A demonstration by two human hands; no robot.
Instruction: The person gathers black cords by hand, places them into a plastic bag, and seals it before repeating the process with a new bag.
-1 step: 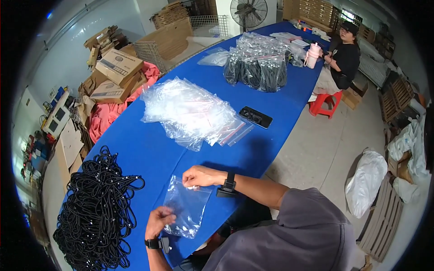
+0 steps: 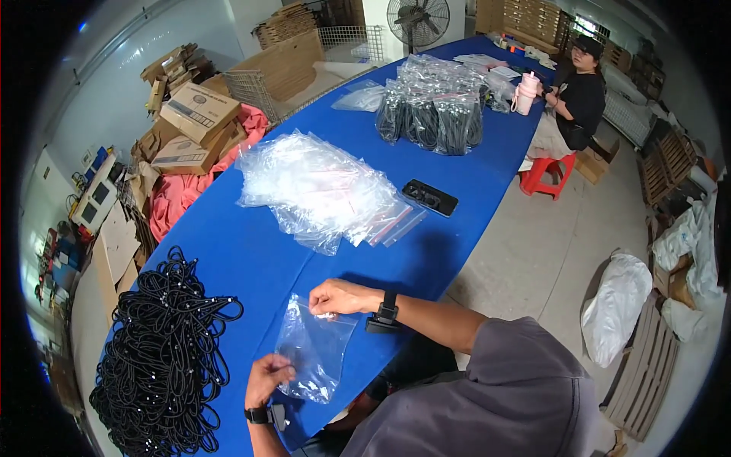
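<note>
barely anything's shifted just now so work looks no further along, right hand [image 2: 336, 297] pinching the clear plastic bag [image 2: 318, 358] up top over the blue table [image 2: 266, 247], left hand [image 2: 266, 379] curled at its edge, can't tell if gripping

The bench [image 2: 221, 251] is covered in plain blue. Black is logged for the looped cords [image 2: 160, 358], flecked with whitish dots. No tint is seen in the clear bag [image 2: 312, 369]; the bag pile [image 2: 320, 186] is likewise see-through, marked by thin red stripes. The phone [image 2: 430, 198] is tagged black, the bottle [image 2: 526, 94] pale pink, the stool [image 2: 547, 177] red. Dark print is carried by the brown cartons [image 2: 199, 110] (coral cloth [image 2: 177, 204] noted too). The nearer shirt [image 2: 525, 373] is marked grey.
</note>
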